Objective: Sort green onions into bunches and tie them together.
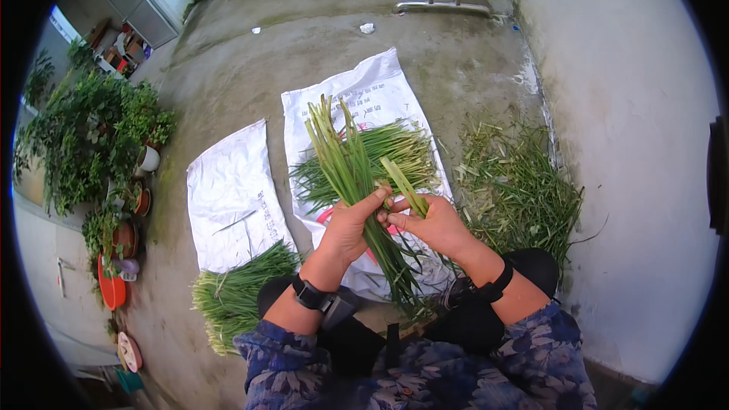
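My left hand grips a bunch of long green stalks, likely garlic chives, with the pale ends pointing away from me and the dark leaves hanging toward my lap. Close beside it, my right hand holds a few short, wide pale-green stalk pieces. The fingertips of both hands nearly meet at the bunch. Beneath them, a white woven sack bears printed writing and carries a spread pile of green stalks. To the left, a tied bundle of stalks lies partly on a second white sack.
A heap of loose trimmed leaves lies on the concrete along the white wall. Potted plants, an orange basin and pink slippers line the left side. A metal stand is at the far end.
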